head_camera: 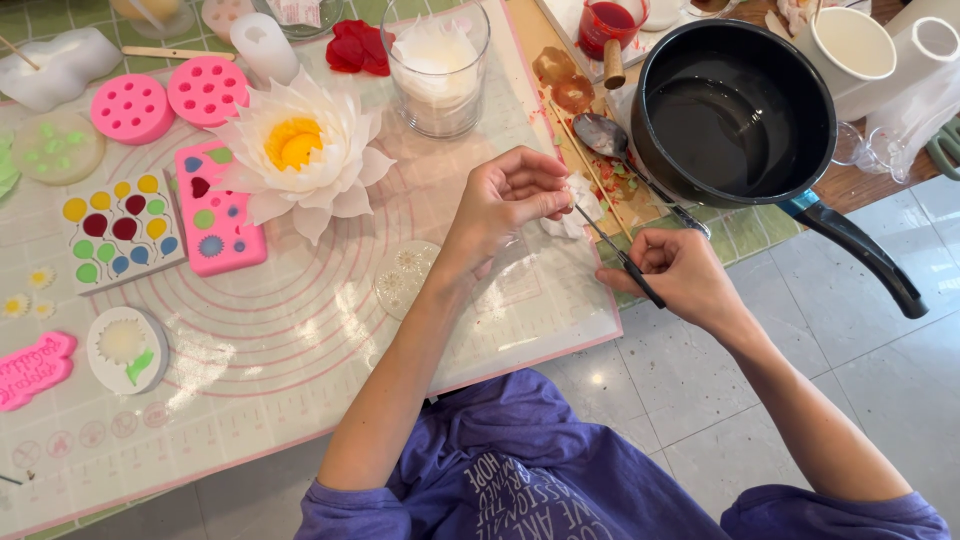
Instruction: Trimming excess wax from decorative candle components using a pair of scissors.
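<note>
- The silicone work mat (pixel 300 370) is the landmark; at its near right edge the right hand (pixel 685 275) grips black-handled tweezers (pixel 612 248).
- Just beyond, over the mat's right side, the left hand (pixel 505 200) pinches a small white wax piece (pixel 578 205), which the tweezer tips touch.
- Mid-mat lies a white wax lotus (pixel 300 150) beside a pink rectangular mould (pixel 215 215).
- Right of the mat stands a black saucepan (pixel 735 110).
- At its far edge stands a glass jar (pixel 437 70).
</note>
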